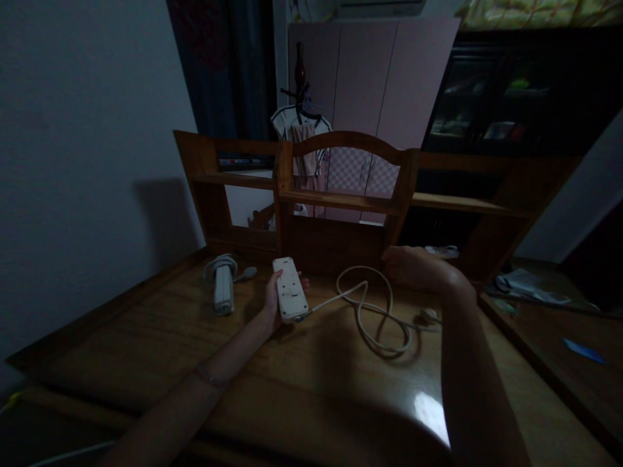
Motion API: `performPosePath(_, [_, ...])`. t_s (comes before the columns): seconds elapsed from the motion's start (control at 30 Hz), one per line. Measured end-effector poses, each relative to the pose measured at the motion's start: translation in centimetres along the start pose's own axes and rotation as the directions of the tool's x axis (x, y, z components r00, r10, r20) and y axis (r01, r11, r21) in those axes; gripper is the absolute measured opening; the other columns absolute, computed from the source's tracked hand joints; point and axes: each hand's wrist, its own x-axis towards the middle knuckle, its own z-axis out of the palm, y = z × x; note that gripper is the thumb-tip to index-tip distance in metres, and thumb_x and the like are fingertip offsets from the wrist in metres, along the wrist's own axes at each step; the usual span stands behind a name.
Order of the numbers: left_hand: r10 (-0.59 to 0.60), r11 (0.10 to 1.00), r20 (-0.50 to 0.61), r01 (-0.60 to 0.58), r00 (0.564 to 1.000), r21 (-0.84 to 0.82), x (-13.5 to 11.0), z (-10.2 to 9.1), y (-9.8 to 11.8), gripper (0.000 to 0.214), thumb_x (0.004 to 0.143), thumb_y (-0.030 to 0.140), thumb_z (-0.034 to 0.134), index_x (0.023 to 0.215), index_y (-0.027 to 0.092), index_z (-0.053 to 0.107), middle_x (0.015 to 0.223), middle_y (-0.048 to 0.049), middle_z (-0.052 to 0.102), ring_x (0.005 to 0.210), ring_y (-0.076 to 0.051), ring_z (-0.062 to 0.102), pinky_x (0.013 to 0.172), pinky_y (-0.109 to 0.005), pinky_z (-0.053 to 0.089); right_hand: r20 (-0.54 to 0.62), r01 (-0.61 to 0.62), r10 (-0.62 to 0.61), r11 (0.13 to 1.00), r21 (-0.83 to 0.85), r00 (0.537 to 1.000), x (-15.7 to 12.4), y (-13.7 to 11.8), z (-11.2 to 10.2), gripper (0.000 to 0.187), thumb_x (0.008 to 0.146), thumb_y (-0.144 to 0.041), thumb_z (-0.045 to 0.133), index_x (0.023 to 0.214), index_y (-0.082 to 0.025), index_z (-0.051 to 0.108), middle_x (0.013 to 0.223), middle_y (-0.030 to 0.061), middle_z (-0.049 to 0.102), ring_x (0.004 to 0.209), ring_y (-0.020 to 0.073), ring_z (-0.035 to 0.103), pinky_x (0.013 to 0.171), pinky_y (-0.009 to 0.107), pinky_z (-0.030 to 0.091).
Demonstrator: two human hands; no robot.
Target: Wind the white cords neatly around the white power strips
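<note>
A white power strip [292,290] is tilted above the wooden desk, and my left hand [273,297] is wrapped around it, thumb on its near side and fingertips showing past its far side. The face turned up has small holes and slots. From its lower end a pale cord [360,305] runs right in loose loops over the desktop to a plug [429,316]. My right hand [411,264], wrist bent, hovers just beyond the loops at the right; its fingers are dark and blurred, so whether they hold anything is unclear.
A second white power strip [224,290] with its cord coiled on top lies at the left, its plug [249,273] beside it. A wooden shelf unit [341,202] borders the desk's back [292,402]. A blue card [583,350] lies on a lower surface at the right.
</note>
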Motion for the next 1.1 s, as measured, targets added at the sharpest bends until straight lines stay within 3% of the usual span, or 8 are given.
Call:
performPosePath(0.07, [0.006,1.0,0.001,-0.006,1.0,0.009,0.1,-0.1,0.0,0.054,0.085,0.044,0.045,0.116,0.003,0.06,0.087,-0.017,0.072,0.073,-0.025,0.07,0.066,-0.035,0.056,0.203,0.078,-0.071,0.997,-0.027,0.977,0.9,-2.1,1.3,0.04,0.069,-0.01,0.062,0.106,-0.02,0.067,0.097,0.0053,0.07,0.084,0.0176,0.066,0.073,0.023,0.047])
performPosePath(0.17, [-0.006,1.0,0.01,0.006,1.0,0.006,0.0,-0.1,0.1,0.053,0.084,0.044,0.046,0.116,0.003,0.059,0.089,-0.0174,0.072,0.074,-0.025,0.07,0.066,-0.035,0.056,0.403,0.028,-0.003,0.998,-0.055,0.915,2.2,-3.6,3.9,0.042,0.07,-0.007,0.058,0.11,-0.019,0.067,0.106,0.0076,0.068,0.095,0.0186,0.064,0.08,0.023,0.046])
performPosePath(0.37, [0.009,1.0,0.015,-0.009,1.0,-0.003,0.0,-0.2,0.0,0.053,0.084,0.044,0.047,0.116,0.004,0.059,0.088,-0.0169,0.072,0.074,-0.025,0.071,0.061,-0.034,0.056,0.644,-0.107,0.163,0.986,-0.126,0.747,3.7,-1.4,8.8,0.026,0.063,-0.008,0.065,0.088,-0.007,0.071,0.075,0.0112,0.07,0.065,0.0204,0.066,0.057,0.025,0.049])
performPosePath(0.53, [-0.001,1.0,0.016,0.001,1.0,-0.013,0.0,-0.1,-0.1,0.053,0.084,0.044,0.048,0.116,0.004,0.06,0.088,-0.0164,0.072,0.074,-0.025,0.07,0.065,-0.035,0.056,0.728,-0.119,0.129,0.991,-0.066,0.673,4.2,0.0,9.7,0.03,0.06,-0.019,0.074,0.088,-0.01,0.07,0.076,0.0073,0.069,0.064,0.0167,0.063,0.053,0.021,0.046])
performPosePath(0.73, [0.013,1.0,0.011,-0.013,1.0,0.008,0.1,0.1,0.1,0.052,0.085,0.042,0.044,0.116,0.003,0.06,0.086,-0.0171,0.072,0.071,-0.024,0.07,0.064,-0.034,0.056,0.76,-0.126,0.108,0.991,-0.035,0.641,4.3,0.5,9.9,0.034,0.053,-0.019,0.078,0.085,-0.013,0.069,0.082,0.0057,0.068,0.066,0.0154,0.061,0.053,0.02,0.045])
performPosePath(0.83, [-0.003,1.0,0.017,0.003,1.0,0.018,0.1,0.0,0.3,0.052,0.085,0.043,0.044,0.116,0.003,0.06,0.087,-0.0174,0.072,0.068,-0.024,0.069,0.061,-0.034,0.055,0.767,-0.156,0.16,0.985,-0.079,0.621,4.3,1.0,10.4,0.027,0.048,-0.018,0.08,0.072,-0.012,0.068,0.069,0.0043,0.066,0.062,0.0163,0.059,0.053,0.022,0.044])
performPosePath(0.93, [-0.012,1.0,0.005,0.012,1.0,0.021,-0.1,0.0,0.4,0.052,0.084,0.044,0.046,0.116,0.005,0.06,0.085,-0.0157,0.072,0.062,-0.021,0.068,0.056,-0.031,0.054,0.721,-0.194,0.206,0.976,-0.101,0.661,4.1,1.7,9.4,0.012,0.056,-0.017,0.073,0.064,-0.011,0.065,0.058,0.0029,0.061,0.056,0.0153,0.056,0.051,0.022,0.041])
performPosePath(1.1, [-0.044,0.998,0.041,0.043,0.998,0.043,-0.3,0.3,0.3,0.051,0.083,0.045,0.051,0.113,0.006,0.062,0.079,-0.0119,0.071,0.058,-0.02,0.066,0.052,-0.029,0.052,0.435,-0.214,0.204,0.977,-0.028,0.877,2.3,3.5,3.0,0.017,0.073,-0.016,0.053,0.085,-0.012,0.065,0.075,0.0046,0.064,0.067,0.0153,0.059,0.056,0.02,0.04])
